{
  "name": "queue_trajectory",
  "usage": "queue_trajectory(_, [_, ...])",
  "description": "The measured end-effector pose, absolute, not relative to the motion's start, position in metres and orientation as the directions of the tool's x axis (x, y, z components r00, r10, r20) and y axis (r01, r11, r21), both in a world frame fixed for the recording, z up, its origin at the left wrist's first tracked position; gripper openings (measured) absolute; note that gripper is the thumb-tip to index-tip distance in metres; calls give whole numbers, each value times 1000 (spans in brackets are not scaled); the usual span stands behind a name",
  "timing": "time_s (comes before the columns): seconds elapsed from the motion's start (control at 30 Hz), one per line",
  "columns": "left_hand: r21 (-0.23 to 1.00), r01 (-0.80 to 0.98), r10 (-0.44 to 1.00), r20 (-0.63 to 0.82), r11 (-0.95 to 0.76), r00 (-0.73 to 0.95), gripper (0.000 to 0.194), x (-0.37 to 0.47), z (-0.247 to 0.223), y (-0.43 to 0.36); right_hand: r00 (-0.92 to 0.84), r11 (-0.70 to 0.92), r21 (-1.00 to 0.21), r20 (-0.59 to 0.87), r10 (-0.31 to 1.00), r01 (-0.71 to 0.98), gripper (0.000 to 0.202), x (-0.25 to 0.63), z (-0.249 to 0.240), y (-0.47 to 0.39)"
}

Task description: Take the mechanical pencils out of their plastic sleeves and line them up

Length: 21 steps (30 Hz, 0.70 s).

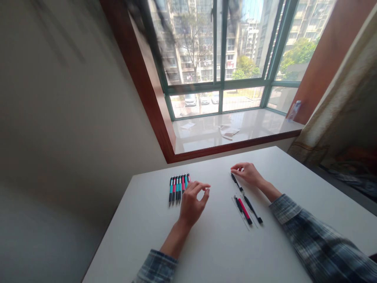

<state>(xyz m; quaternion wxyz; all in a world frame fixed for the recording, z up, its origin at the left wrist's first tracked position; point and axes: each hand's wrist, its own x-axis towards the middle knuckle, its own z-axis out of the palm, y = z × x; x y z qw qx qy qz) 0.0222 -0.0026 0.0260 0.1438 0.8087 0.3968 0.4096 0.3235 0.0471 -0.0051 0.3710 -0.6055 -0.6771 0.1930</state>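
Note:
Several pens [176,188] with teal, pink and black barrels lie side by side on the left of the white table [218,243]. My left hand [194,200] is just right of them and covers part of the row; its thumb and forefinger are apart, with nothing between them. My right hand [246,173] has its fingers pinched at the upper end of a small black part [236,182]. Below it lie a pink and black barrel [245,211], another black part [252,210] and thin light rods.
Behind the table is a window sill [200,137] with crumpled white paper [229,131] and a clear bottle [293,111]. A wall [73,118] stands at left, and a curtain [332,98] hangs at right.

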Motion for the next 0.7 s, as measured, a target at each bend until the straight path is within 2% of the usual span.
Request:
queue_trajectory(0.13, [587, 513, 779, 468, -627, 416, 17, 48, 15, 5, 32, 194, -741, 279, 960, 643, 24, 323, -9, 49])
queue_trajectory(0.37, [655, 497, 817, 386, -569, 428, 24, 102, 2, 53, 175, 173, -840, 301, 938, 514, 37, 330, -14, 56])
queue_trajectory(0.53, [637, 484, 785, 351, -600, 510, 31, 127, -5, 74, 279, 130, -908, 255, 926, 398, 46, 342, -21, 66])
queue_trajectory(0.7, [583, 550, 789, 309, -598, 530, 39, 131, -7, 79, 319, 102, -947, 202, 926, 303, 44, 347, -28, 73])
